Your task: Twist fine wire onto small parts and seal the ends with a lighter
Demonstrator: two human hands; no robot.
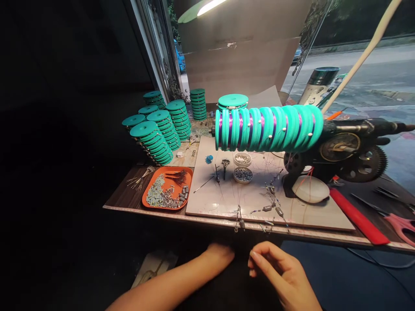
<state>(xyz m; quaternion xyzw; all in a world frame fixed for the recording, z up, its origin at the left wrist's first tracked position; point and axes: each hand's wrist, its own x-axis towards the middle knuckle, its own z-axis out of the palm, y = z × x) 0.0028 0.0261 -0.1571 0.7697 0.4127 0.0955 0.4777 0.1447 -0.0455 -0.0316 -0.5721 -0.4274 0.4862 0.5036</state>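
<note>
We have both hands low in front of the counter [125, 194], near each other but apart. Our left hand [222, 255] is bent inward with its fingertips hidden, so we cannot tell whether it grips anything; our right hand [275, 268] has thumb and forefinger close together, the other fingers curled (whether something thin sits in that pinch, we cannot tell either). Nearest to them are the wired weights [241, 223], one at the counter's front edge and others on the pale board [207, 207]. Behind these, green spools [269, 127] line the winder [340, 147]. To the left we see an orange tray [189, 178] of small parts, with green stacks [152, 144] beyond; to the right, scissors [391, 220].
</note>
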